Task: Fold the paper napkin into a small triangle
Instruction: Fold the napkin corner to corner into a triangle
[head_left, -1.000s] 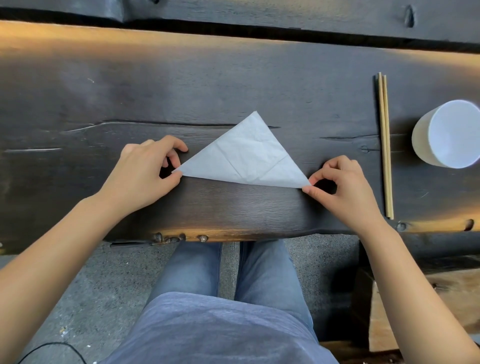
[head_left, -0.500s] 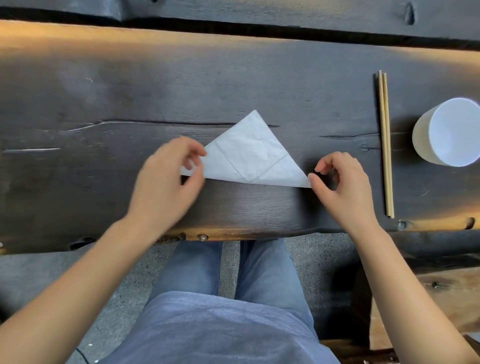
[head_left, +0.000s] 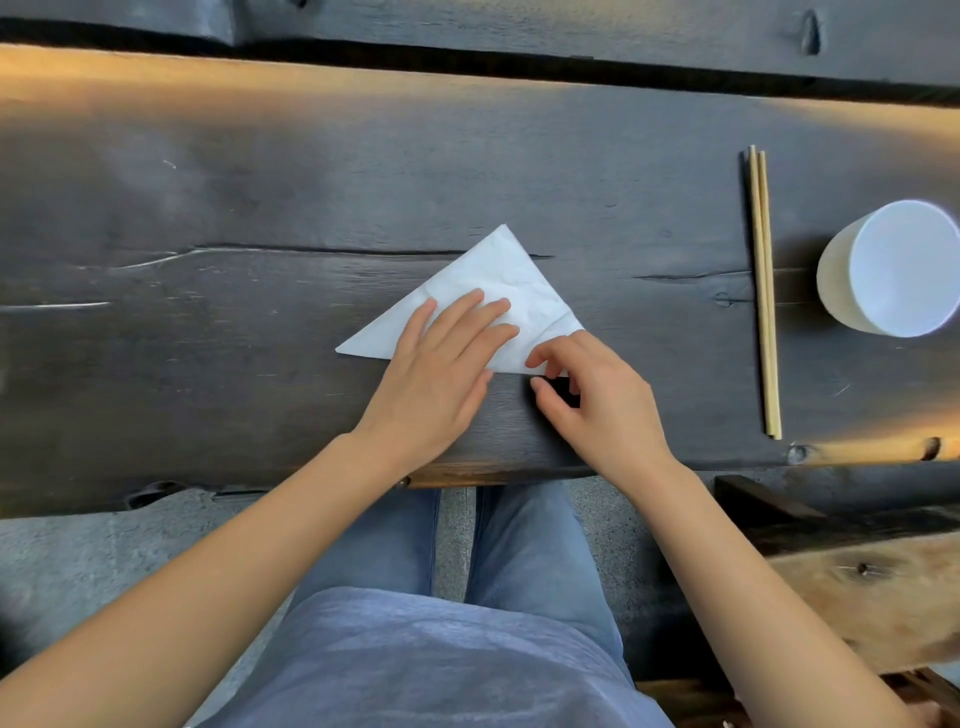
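Left hand (head_left: 441, 374) has slid onto the crinkly white triangular napkin (head_left: 498, 270), pressing flat, fingers spread; right hand (head_left: 597, 405) pinches its right corner.

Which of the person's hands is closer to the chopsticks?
The right. The right hand is at the napkin's right corner, on the side where the chopsticks lie, with bare table between. The left hand rests flat on the napkin's middle, farther away.

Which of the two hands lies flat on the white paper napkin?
The left hand lies flat, fingers spread, on the white triangular paper napkin. The right hand is curled at the napkin's right corner, only its fingertips there.
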